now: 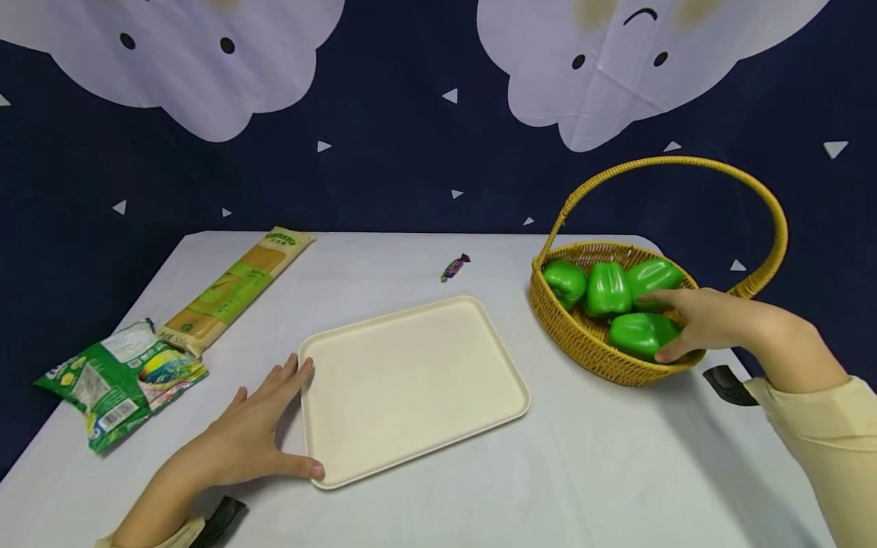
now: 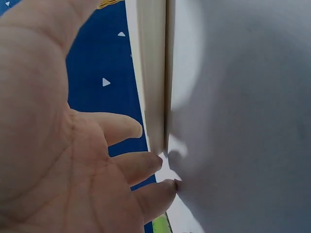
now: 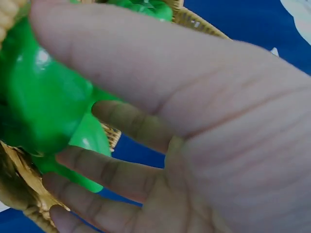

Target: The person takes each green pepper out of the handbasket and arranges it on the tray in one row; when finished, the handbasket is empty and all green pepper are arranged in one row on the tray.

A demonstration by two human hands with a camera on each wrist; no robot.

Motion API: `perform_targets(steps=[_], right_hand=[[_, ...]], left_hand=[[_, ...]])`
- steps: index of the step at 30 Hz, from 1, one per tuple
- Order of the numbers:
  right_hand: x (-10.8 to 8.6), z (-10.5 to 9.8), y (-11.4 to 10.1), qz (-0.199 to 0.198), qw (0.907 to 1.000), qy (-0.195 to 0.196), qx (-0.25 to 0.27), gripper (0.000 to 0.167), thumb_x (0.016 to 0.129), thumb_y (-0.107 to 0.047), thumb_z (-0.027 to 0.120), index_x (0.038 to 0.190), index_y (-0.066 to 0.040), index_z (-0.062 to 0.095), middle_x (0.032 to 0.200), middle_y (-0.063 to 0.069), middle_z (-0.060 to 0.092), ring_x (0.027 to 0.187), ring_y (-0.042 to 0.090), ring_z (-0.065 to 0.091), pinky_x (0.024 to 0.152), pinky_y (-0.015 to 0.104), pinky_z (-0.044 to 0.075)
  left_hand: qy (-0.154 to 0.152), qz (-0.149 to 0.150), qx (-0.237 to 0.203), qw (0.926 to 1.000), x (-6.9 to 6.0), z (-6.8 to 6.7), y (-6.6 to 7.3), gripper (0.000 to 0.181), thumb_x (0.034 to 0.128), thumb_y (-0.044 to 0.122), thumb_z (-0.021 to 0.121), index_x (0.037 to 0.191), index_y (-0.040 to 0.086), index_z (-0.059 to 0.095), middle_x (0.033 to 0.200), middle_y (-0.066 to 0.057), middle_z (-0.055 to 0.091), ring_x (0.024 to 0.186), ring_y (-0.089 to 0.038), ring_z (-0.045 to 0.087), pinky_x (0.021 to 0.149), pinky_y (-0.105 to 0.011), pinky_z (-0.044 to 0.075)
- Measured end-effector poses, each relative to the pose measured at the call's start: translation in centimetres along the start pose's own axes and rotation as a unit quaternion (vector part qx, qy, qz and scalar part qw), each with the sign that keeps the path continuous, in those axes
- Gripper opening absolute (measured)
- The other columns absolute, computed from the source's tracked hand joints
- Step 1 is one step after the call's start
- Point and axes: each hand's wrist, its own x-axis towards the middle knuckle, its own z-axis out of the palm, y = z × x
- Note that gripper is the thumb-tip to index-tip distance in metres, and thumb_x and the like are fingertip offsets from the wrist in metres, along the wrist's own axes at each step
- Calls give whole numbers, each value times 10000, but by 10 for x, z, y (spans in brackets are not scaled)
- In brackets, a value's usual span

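Note:
A cream rectangular tray [image 1: 414, 392] lies on the white table. My left hand [image 1: 250, 434] is spread at its left edge, thumb by the near corner and fingertips by the far one; in the left wrist view the fingers [image 2: 138, 165] reach down beside the tray's rim [image 2: 154, 73]. My right hand [image 1: 709, 320] reaches over the right side of a wicker basket [image 1: 582, 346] holding several green bell peppers [image 1: 608, 289]. Its thumb and fingers are spread about the nearest bell pepper [image 1: 640, 335]. The right wrist view shows the fingers [image 3: 116, 177] apart beside green peppers [image 3: 43, 92]; firm contact is unclear.
A long noodle packet [image 1: 236, 289] and a green snack bag [image 1: 123, 384] lie on the left of the table. A small purple wrapped candy [image 1: 455, 267] lies beyond the tray. The basket's tall arched handle [image 1: 674, 160] rises above the peppers. A dark patterned cloth [image 1: 404, 175] hangs behind.

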Motion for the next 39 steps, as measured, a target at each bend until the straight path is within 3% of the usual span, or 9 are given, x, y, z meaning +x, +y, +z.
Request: perform_targets(steps=[6, 17, 39], right_hand=[[7, 3, 0, 27, 9999, -102, -83, 984, 763, -291, 966, 1517, 117, 481, 1373, 396, 604, 1218, 577, 608, 956, 671, 551], [12, 5, 2, -21, 9997, -226, -11, 828, 748, -195, 947, 1393, 139, 550, 1117, 206, 678, 1006, 360, 643, 867, 515, 576], [16, 21, 12, -227, 9987, -86, 455, 800, 826, -243, 887, 1421, 106, 482, 1187, 224, 664, 1037, 337, 659, 820, 443, 567]], left_hand=[[-69, 7, -28, 10000, -2, 3, -4, 1566, 551, 776, 934, 1725, 71, 175, 1785, -278, 110, 1608, -598, 156, 1139, -922, 96], [-74, 26, -188, 9998, -1, 3, -4, 1604, 530, 826, 912, 1729, 75, 155, 1796, -255, 93, 1636, -562, 110, 1174, -896, 42], [-103, 9, -270, 9996, -1, 2, -3, 1552, 558, 746, 951, 1727, 82, 176, 1791, -258, 88, 1633, -572, 92, 1175, -895, 21]])
